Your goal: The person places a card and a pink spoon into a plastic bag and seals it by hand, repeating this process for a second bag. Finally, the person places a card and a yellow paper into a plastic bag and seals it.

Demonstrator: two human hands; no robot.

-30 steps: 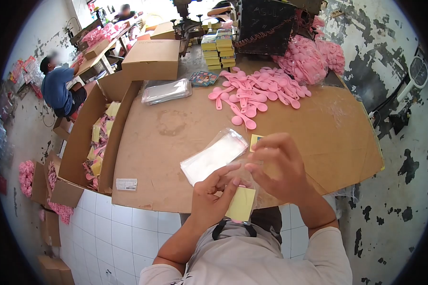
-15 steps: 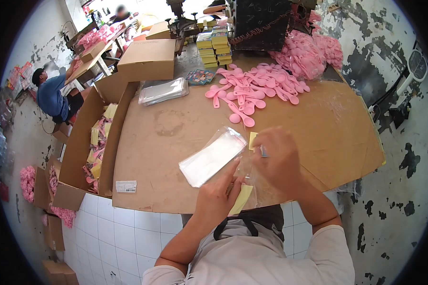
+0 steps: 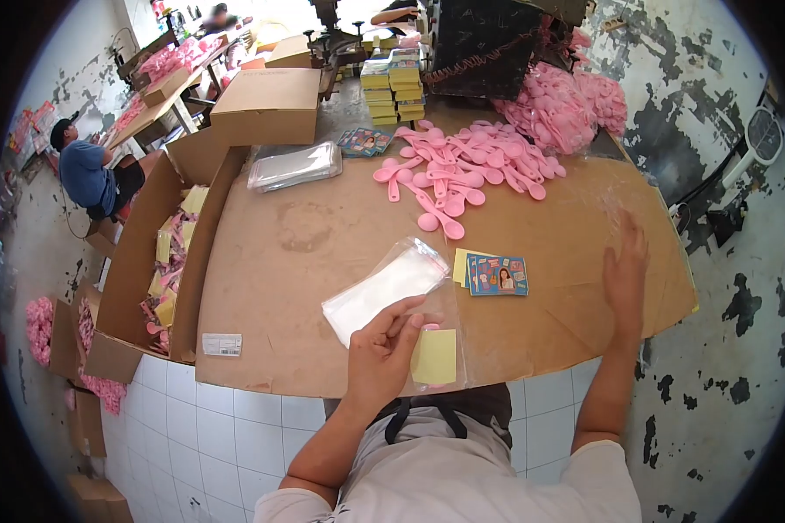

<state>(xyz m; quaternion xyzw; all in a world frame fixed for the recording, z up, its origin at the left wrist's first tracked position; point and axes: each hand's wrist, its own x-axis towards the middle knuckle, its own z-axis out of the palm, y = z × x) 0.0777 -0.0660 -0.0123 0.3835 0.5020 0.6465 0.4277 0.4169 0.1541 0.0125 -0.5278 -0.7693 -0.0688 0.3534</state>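
My left hand [image 3: 379,353] pinches the edge of a clear plastic bag [image 3: 449,327] near the table's front edge. Inside the bag lies a yellow card [image 3: 434,357], with bits of something pink showing above and below it. Off to the right, my right hand [image 3: 626,266] hovers over the table with its fingers apart and holds nothing. Between the hands sits a small fanned stack of picture cards [image 3: 500,276], with yellow backs at its left side. A pile of empty clear bags [image 3: 384,288] lies just beyond my left hand.
Pink spoons [image 3: 471,166] are heaped at the back, before a bulging bag of more spoons [image 3: 549,105]. Another stack of clear bags [image 3: 296,166] lies back left. An open carton [image 3: 205,253] of filled packs stands left of the table. A person [image 3: 87,170] sits farther left.
My right hand has moved away from the cards to the right and opened, uncovering the picture cards. The bag with the yellow card now lies straighter beside my left hand.
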